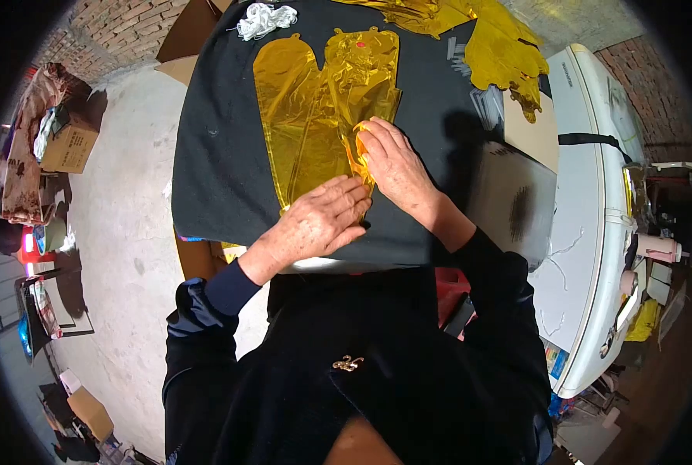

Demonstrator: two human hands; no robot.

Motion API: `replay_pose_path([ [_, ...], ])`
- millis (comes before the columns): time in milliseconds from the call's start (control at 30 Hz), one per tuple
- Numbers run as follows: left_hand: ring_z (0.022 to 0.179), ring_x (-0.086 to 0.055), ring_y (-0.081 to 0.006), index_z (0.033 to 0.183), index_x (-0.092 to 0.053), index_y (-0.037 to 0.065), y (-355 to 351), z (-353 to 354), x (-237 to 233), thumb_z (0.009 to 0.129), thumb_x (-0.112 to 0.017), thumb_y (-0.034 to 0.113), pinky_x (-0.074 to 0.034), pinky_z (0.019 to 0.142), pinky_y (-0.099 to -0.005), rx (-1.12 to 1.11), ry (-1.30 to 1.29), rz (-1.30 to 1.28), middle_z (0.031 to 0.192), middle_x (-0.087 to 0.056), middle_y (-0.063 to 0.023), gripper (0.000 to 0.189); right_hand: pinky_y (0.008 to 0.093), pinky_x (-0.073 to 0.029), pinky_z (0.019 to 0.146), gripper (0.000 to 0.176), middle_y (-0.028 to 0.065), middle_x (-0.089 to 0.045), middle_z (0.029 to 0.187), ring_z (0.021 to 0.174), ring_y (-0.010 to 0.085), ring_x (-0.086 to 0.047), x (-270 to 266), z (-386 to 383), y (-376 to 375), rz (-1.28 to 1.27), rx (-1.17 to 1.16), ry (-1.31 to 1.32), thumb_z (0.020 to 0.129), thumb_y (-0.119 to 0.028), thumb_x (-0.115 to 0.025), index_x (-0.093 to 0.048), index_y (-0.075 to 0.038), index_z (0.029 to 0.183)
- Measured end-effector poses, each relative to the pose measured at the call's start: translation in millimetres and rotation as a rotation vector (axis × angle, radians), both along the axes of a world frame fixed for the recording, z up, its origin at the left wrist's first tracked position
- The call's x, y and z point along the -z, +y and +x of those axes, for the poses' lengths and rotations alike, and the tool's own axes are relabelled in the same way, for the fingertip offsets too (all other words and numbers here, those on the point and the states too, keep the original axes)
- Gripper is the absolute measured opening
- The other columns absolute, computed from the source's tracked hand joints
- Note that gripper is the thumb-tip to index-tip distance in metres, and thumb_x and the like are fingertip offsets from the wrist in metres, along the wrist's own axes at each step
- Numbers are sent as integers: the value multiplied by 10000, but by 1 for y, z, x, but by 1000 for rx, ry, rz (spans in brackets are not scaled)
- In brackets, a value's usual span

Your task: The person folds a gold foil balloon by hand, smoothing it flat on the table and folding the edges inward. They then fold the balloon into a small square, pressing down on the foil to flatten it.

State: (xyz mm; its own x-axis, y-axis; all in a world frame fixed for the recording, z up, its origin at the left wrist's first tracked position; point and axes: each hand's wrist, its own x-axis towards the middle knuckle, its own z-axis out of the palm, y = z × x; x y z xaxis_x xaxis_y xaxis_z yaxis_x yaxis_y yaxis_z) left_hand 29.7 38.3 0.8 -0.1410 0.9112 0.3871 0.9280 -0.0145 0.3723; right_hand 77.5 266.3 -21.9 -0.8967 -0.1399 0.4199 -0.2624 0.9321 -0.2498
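Note:
A flat gold foil balloon (295, 116) lies lengthwise on a black-covered table (222, 170), with small tabs at its far end and a red mark near the top right. My right hand (396, 167) has its fingers curled over a folded-up right edge of the foil, gripping it. Flat across the near end rests my left hand (322, 215), its fingers stretched out and close to the right hand. Part of the foil's lower end is hidden under the hands.
A bundle of white string (265, 21) sits at the far left of the table. More gold foil balloons (509, 54) lie at the far right, near clear plastic strips (458, 56). A clear plastic box (509, 198) stands right of my forearm, beside a white appliance (605, 232).

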Motion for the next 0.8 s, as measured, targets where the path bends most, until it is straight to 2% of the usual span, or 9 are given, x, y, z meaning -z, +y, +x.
replay_pose_path([
  [233,1357,-590,-298,1321,-684,-2,-5,6,6,944,-728,327,-469,1162,-418,-37,-26,-12,1367,-668,-148,502,440,-447,1136,368,169,-576,1345,1355,348,-503,-13,2,3,-12,-39,21,938,-113,-683,-610,16,1275],
  [333,1352,-593,-300,1321,-686,3,-5,5,6,950,-728,311,-477,1154,-416,-38,-42,-12,1363,-669,-147,484,435,-463,1093,323,146,-596,1261,1266,330,-535,-33,17,-3,-109,-66,-12,918,-110,-702,-634,-2,1215],
  [433,1357,-589,-299,1330,-682,3,-6,5,5,962,-721,303,-473,1157,-415,-43,-64,-24,1374,-664,-143,475,426,-476,1037,280,116,-605,1178,1166,310,-551,-29,29,2,-170,-207,-196,899,-123,-724,-650,-13,1147],
  [467,1358,-588,-298,1333,-681,3,-6,5,5,963,-719,303,-472,1158,-414,-41,-69,-29,1379,-662,-141,477,419,-470,992,223,93,-601,1124,1113,298,-554,-26,27,4,-153,-224,-147,898,-130,-729,-661,-42,1091],
  [600,1361,-586,-295,1344,-674,3,-5,6,3,960,-721,296,-469,1160,-412,-43,-72,-36,1396,-656,-135,485,430,-448,926,163,81,-607,1079,1085,312,-553,-28,12,17,-159,-213,-159,901,-96,-734,-640,-76,1032],
  [800,1375,-568,-283,1349,-661,-8,-6,6,3,963,-722,283,-434,1191,-408,-37,-64,-39,1406,-650,-136,487,429,-467,927,115,92,-619,1073,1065,331,-565,-12,-44,65,-88,-121,-18,942,-101,-688,-640,-77,1044],
])
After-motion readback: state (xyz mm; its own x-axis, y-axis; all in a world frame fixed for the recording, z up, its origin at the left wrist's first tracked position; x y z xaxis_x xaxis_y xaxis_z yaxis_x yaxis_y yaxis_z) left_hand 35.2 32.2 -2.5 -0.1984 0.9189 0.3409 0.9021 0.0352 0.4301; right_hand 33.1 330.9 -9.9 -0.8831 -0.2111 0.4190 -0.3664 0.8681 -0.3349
